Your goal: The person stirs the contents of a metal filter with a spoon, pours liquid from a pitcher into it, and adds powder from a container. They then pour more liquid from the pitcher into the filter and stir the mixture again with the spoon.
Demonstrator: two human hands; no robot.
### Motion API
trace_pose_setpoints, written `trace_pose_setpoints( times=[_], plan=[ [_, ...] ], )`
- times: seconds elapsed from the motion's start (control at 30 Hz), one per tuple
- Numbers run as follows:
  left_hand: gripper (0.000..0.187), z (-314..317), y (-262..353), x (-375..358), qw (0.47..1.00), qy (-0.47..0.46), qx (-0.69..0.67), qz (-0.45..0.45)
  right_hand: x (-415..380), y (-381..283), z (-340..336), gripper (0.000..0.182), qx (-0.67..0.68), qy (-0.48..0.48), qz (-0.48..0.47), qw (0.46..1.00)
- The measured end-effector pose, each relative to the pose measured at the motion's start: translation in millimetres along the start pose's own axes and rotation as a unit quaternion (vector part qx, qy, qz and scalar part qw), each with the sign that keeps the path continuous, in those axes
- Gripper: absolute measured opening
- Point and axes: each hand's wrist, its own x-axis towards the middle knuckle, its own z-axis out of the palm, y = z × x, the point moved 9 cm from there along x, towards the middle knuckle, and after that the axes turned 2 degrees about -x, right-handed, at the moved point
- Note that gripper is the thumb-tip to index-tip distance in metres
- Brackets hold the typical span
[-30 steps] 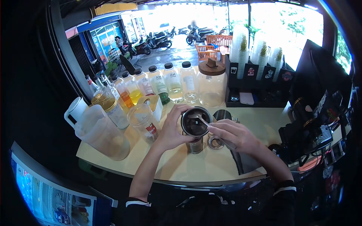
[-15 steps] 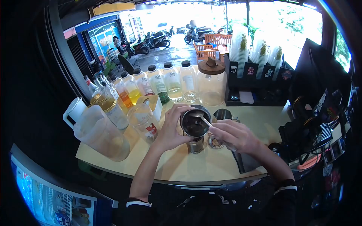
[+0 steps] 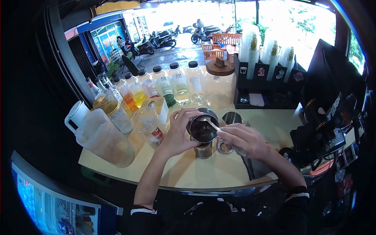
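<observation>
My left hand [image 3: 182, 131] is closed around a dark-insided metal cup [image 3: 204, 135], with its mouth turned toward me. In my right hand [image 3: 246, 141] is a metal spoon [image 3: 212, 124], whose bowl reaches into the cup near its upper rim. What lies at the bottom of the cup is too dark to make out. Directly beneath the cup stands a smaller shiny metal container [image 3: 203, 150], its top hidden. A small round metal and glass piece [image 3: 225, 146] rests just right of it. Left of my left hand is a clear plastic jar [image 3: 145, 122] with a red label.
Several black-capped bottles [image 3: 180, 86] line the back of the counter [image 3: 184, 172], beside a wooden-lidded glass jar [image 3: 220, 90]. A cloudy pitcher [image 3: 105, 137] stands at left. Stacked plastic cups [image 3: 249, 47] fill a black holder at back right. Dark equipment [image 3: 317, 137] occupies the right side.
Both hands, the cup and the spoon stay in nearly the same place. The view has shifted very slightly.
</observation>
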Motion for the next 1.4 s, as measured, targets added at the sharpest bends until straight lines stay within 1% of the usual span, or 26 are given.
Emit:
trace_pose_setpoints(
  times=[0.07,0.1,0.2,0.23,0.27,0.33,0.4,0.43,0.5,0.57,0.63,0.7,0.73,0.83,0.93,1.03,1.1,1.13,1.2,1.23,1.27,1.33,1.37,1.4],
  plan=[
    [0.079,-1.9,-0.3,0.6,1.000,-0.002,0.002,0.002,-1.3,2.6,4.3,0.045,0.027,-0.006,0.007,1.000],
    [0.078,-2.3,-0.2,0.7,1.000,-0.005,0.004,0.005,-4.1,-1.5,10.9,0.042,0.043,-0.039,0.002,0.998],
    [0.079,-2.2,-3.2,-1.5,1.000,0.000,0.003,-0.002,-2.6,0.8,9.7,0.041,0.035,-0.023,0.009,0.999],
    [0.079,-2.1,-2.9,-2.5,1.000,0.000,0.002,-0.002,0.5,5.2,5.9,0.042,0.028,-0.010,0.034,0.999],
    [0.079,-3.5,-5.5,-3.2,1.000,0.006,0.007,-0.019,0.7,5.1,6.0,0.042,0.028,-0.011,0.034,0.999],
    [0.078,-5.4,-8.9,-4.3,0.999,0.014,0.012,-0.035,0.1,12.9,4.5,0.044,0.057,-0.003,0.078,0.995],
    [0.079,-4.5,-19.7,-6.8,0.997,0.012,-0.013,-0.078,0.3,12.0,4.9,0.044,0.059,-0.007,0.091,0.994],
    [0.079,-3.8,-21.2,-7.7,0.997,0.013,-0.014,-0.077,0.1,12.7,5.6,0.044,0.063,-0.010,0.104,0.992],
    [0.081,1.5,-30.4,-9.9,0.992,0.004,-0.063,-0.106,-0.8,14.2,6.4,0.043,0.062,-0.017,0.117,0.991],
    [0.081,6.2,-35.7,-12.2,0.990,0.001,-0.086,-0.108,-1.4,15.2,8.1,0.043,0.060,-0.022,0.130,0.989],
    [0.081,8.5,-38.5,-11.4,0.989,-0.003,-0.108,-0.104,1.4,15.7,6.0,0.040,0.059,0.000,0.139,0.989],
    [0.081,14.4,-44.6,-14.1,0.979,-0.017,-0.151,-0.134,3.5,16.1,5.6,0.038,0.049,0.001,0.157,0.986],
    [0.081,17.3,-47.9,-15.4,0.980,-0.018,-0.153,-0.130,3.6,17.2,6.1,0.037,0.046,-0.001,0.176,0.983],
    [0.082,23.3,-56.5,-18.2,0.975,-0.026,-0.174,-0.136,7.5,13.0,8.6,0.034,0.027,-0.005,0.191,0.981],
    [0.084,22.5,-56.5,-20.4,0.972,-0.038,-0.175,-0.150,8.9,11.5,16.7,0.031,0.035,0.005,0.203,0.979],
    [0.085,18.1,-52.2,-17.8,0.982,-0.022,-0.151,-0.113,8.4,11.7,24.1,0.029,0.026,-0.008,0.222,0.975],
    [0.080,-4.7,-36.0,-17.3,0.994,0.068,-0.074,-0.035,12.5,5.3,22.8,0.028,0.002,-0.013,0.214,0.977],
    [0.080,-7.5,-30.6,-16.8,0.994,0.069,-0.080,-0.033,15.9,1.2,21.1,0.028,-0.015,-0.015,0.204,0.979],
    [0.066,-19.6,-8.2,-13.8,0.997,0.063,-0.046,0.004,22.7,-3.2,20.3,0.031,-0.033,-0.025,0.192,0.980],
    [0.045,-25.2,12.1,-11.2,0.997,0.053,0.012,0.054,26.5,-5.8,20.9,0.033,-0.047,-0.032,0.179,0.982],
    [0.045,-28.6,16.8,-8.2,0.997,0.052,0.010,0.053,29.3,-5.2,21.1,0.033,-0.046,-0.033,0.181,0.982],
    [0.032,-22.1,35.2,-3.3,0.991,-0.001,0.052,0.126,37.7,-10.6,21.8,0.035,-0.094,-0.045,0.140,0.985],
    [0.026,-19.3,34.5,-0.6,0.991,-0.013,0.046,0.128,40.4,-10.0,21.6,0.037,-0.106,-0.056,0.146,0.982],
    [0.026,-19.7,31.3,1.0,0.990,-0.012,0.047,0.129,42.6,-9.4,21.4,0.037,-0.106,-0.055,0.144,0.982]
  ],
)
